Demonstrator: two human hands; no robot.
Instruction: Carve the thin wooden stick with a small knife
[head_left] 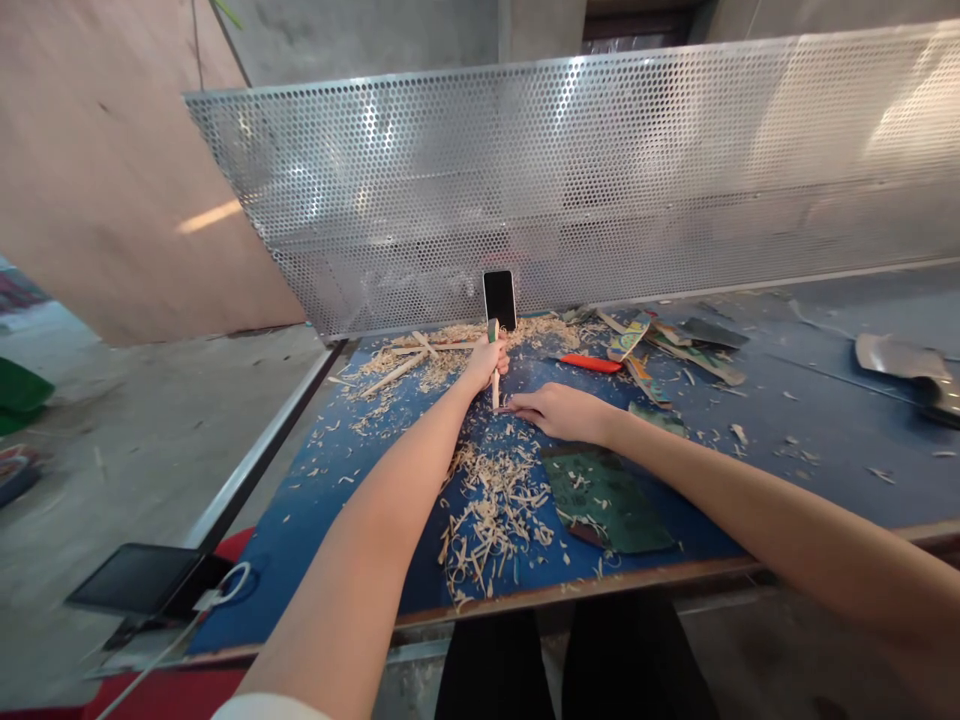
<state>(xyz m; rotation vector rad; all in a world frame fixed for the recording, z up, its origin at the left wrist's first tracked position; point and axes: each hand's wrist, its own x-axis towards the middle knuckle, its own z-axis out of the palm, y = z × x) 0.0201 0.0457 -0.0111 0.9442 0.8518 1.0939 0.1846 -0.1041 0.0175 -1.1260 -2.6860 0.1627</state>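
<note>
Wood shavings: loose heap on the blue tabletop, nearest the body.
Right hand: fingers drawn together, tips at the strip's near end; what they pinch, if anything, too small to tell.
Wooden strip: just left of the right fingertips; long axis running away from the body; tilt uncertain.
Left hand: closed round the strip, beyond the right hand.
Red handle: beyond the right hand, to its right.
Phone: upright, behind the left hand.

Relative to centre, the blue table is supporting wood shavings at 7 and 11 o'clock, a green sheet at 4, a red-handled tool at 12.
</note>
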